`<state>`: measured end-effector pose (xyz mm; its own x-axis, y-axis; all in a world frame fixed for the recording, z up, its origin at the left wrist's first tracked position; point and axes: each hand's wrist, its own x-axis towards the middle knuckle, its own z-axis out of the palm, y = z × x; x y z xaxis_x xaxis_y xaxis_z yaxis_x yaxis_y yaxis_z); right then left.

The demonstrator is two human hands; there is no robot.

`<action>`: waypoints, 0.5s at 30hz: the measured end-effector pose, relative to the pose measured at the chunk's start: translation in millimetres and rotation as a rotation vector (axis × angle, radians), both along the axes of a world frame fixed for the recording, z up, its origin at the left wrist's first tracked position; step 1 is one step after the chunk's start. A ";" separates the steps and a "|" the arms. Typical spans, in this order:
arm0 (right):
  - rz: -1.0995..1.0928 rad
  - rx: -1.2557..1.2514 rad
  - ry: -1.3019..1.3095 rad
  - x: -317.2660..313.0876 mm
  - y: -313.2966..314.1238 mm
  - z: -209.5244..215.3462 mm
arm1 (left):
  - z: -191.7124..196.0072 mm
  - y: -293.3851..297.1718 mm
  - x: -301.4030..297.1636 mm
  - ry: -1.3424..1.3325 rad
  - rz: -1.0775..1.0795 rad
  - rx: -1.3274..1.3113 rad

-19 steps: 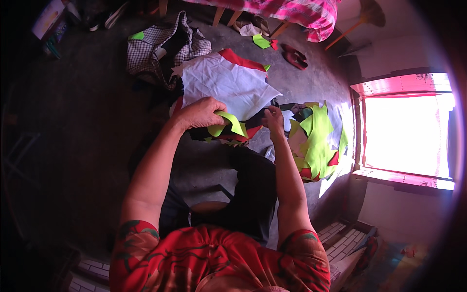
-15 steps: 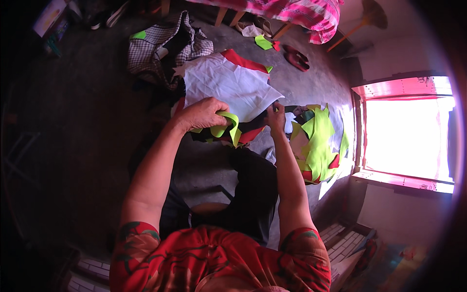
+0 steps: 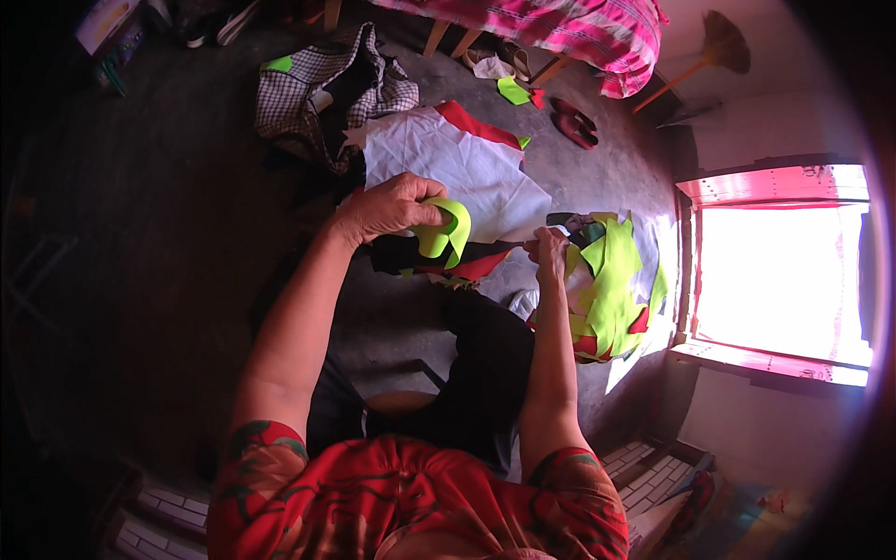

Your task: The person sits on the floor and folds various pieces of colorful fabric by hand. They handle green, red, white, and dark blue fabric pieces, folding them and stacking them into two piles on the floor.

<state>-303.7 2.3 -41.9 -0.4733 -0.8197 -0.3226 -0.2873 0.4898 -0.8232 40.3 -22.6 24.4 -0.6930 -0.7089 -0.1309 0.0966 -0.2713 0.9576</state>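
Observation:
My left hand (image 3: pixel 403 207) is closed on a curled lime-green fabric strip (image 3: pixel 455 235), which hangs from its fingers. A white cloth (image 3: pixel 448 168) lies spread just beyond both hands, over a pile with red fabric (image 3: pixel 478 123) showing at its far edge. My right hand (image 3: pixel 549 250), by the white cloth's near right corner, pinches the end of a dark cloth piece (image 3: pixel 490 249) that stretches toward my left hand. More red and dark fabric shows below it, partly hidden by the green strip.
At right lies a heap of lime-green scraps (image 3: pixel 611 280). A checkered cloth bag (image 3: pixel 308 103) sits at far left. Dark red shoes (image 3: pixel 574 123), small green scraps (image 3: pixel 512 91) and a broom (image 3: pixel 719 51) are farther off. A bright window (image 3: pixel 779 280) is on the right.
My left hand has lifted slightly with the green strip. My right hand has moved a little right and nearer to me, drawing the dark cloth out from the white cloth's corner.

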 end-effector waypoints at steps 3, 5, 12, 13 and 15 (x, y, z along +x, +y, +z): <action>0.016 0.219 0.109 8.2 6.4 4.3 | 6.5 -0.3 4.8 0.108 0.025 0.096; 0.060 0.306 0.170 -13.5 6.9 -12.5 | 9.4 2.0 3.0 0.202 0.127 0.200; 0.348 -0.153 1.023 3.7 14.4 -9.6 | 8.0 -1.5 10.3 0.330 0.181 0.270; 0.318 -0.159 0.932 32.9 10.0 15.8 | 6.5 -0.1 12.9 0.324 0.207 0.282; 0.374 -0.228 0.900 43.5 -9.0 27.8 | 5.2 -0.2 11.4 0.325 0.227 0.292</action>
